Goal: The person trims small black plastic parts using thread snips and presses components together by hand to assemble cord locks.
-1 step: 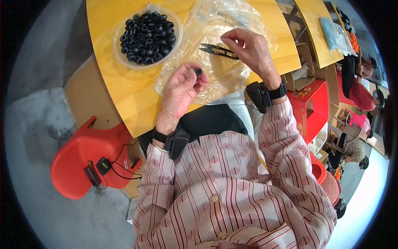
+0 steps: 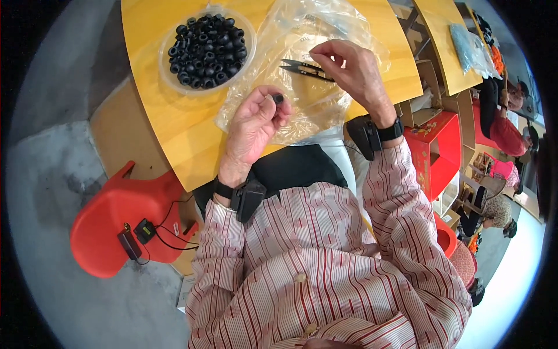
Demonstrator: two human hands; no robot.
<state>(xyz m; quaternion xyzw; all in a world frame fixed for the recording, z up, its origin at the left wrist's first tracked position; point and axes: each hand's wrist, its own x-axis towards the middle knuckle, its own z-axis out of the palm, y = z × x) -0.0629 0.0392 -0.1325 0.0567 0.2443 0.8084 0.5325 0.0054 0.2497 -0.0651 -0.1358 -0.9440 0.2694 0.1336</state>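
Between the thumb and fingers of my left hand (image 2: 256,119) is a small black ring-shaped rubber piece (image 2: 278,99), its hollow end showing. My right hand (image 2: 353,68) is raised over the table to the right, thumb and forefinger pinched together; whatever the pinch holds is too small to make out. Just left of those fingertips, black thread snips (image 2: 306,70) lie on a clear plastic bag (image 2: 302,110), blades pointing left. A round clear tub (image 2: 164,68) full of similar black pieces (image 2: 208,52) stands beyond my left hand.
The yellow table (image 2: 152,110) curves round in front of me. A red chair (image 2: 99,227) at the left carries small black devices with cables. Cardboard boxes and a red box (image 2: 427,139) stand at the right. Farther right, several people sit by another table (image 2: 437,35) with a plastic bag on it.
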